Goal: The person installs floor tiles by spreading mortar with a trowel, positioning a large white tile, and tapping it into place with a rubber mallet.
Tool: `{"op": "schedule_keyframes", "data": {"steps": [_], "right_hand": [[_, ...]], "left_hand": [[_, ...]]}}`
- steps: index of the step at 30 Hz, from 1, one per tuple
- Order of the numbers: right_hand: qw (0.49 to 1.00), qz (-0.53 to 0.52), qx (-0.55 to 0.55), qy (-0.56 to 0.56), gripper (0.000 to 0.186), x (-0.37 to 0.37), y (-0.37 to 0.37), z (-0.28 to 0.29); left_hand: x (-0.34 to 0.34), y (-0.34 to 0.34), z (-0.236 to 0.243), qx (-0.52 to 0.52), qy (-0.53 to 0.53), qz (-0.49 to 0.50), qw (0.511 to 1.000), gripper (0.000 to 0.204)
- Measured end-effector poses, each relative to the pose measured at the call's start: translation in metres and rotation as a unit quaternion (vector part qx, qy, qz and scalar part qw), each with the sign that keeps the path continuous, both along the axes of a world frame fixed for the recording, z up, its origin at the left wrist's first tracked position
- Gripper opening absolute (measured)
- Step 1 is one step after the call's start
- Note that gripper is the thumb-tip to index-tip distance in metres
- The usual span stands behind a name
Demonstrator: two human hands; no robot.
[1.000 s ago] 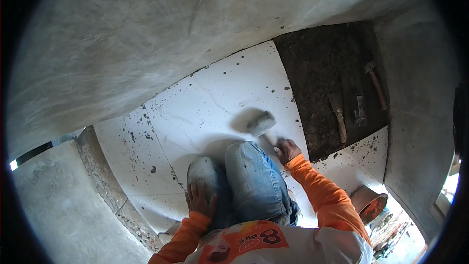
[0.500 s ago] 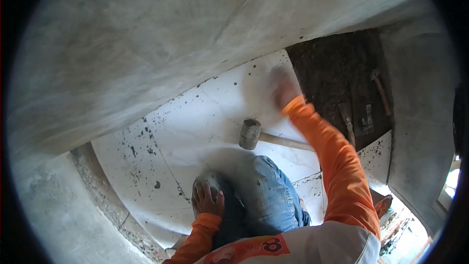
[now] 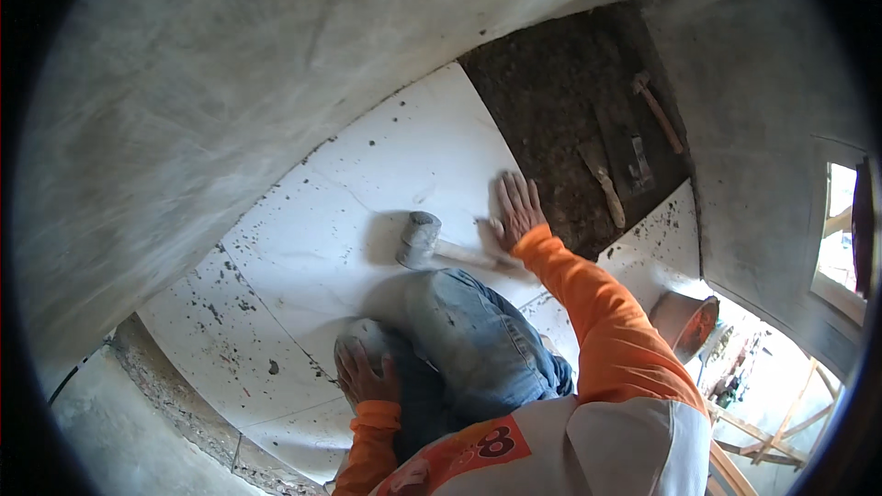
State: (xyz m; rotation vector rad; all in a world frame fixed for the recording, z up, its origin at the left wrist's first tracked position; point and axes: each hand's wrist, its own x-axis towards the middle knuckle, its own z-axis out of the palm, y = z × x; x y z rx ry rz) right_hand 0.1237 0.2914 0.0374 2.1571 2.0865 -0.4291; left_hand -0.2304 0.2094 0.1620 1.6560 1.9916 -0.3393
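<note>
From where I sit, I have the right hand [image 3: 517, 208] palm down at the right edge of the large white tile [image 3: 322, 193], its fingers stretched out and slightly apart, gripping nothing that I can see. It looks laid flat on the surface; how hard it presses, I can't tell. The left hand [image 3: 369, 375] rests over the left knee [image 3: 363, 335], fingers extended and loosely parted, with nothing visible in its hold.

The mallet [image 3: 425, 241] lies on the tile just beyond the knees, its grey head to the left and its pale handle running right toward the right cuff, where I see the end only as a blur. Dark crumbs dot the white surface, most thickly toward the left.

Past the tile's right edge I get a dark mortar bed [image 3: 551, 83]. On it, going right, lie a wooden-handled scraper [image 3: 606, 188], a flat metal piece [image 3: 640, 163] and a small hammer [image 3: 660, 115]. A bucket [image 3: 669, 321] sits tilted at the near right, showing a reddish inside.
</note>
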Motion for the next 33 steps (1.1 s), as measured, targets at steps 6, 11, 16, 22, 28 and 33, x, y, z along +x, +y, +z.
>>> {"op": "schedule_keyframes", "data": {"steps": [6,11,16,22,28,33], "right_hand": [[0.973,-0.197,0.073,-0.098,0.072,0.041,-0.081,-0.002],[0.989,0.106,0.036,0.092,0.06,-0.019,0.017,-0.017],[0.883,0.462,0.03,0.075,0.055,-0.097,0.146,-0.019],[0.819,0.537,0.039,0.197,0.057,-0.264,0.174,-0.031],[0.827,0.459,-0.011,0.324,0.059,-0.438,0.176,-0.011],[0.854,0.469,0.047,0.22,0.065,-0.438,0.216,-0.061]], "left_hand": [[-0.007,-0.005,-0.004,0.043,-0.005,0.014,0.999,0.063],[0.003,0.004,0.007,0.036,-0.018,-0.008,0.999,0.063],[0.002,0.007,0.012,0.02,-0.028,0.028,0.999,0.064],[-0.006,0.003,0.019,-0.003,-0.004,0.06,0.998,0.064],[0.007,0.004,0.01,0.038,-0.023,0.029,0.999,0.061],[0.01,-0.002,0.001,0.055,-0.046,0.035,0.997,0.059]]}}
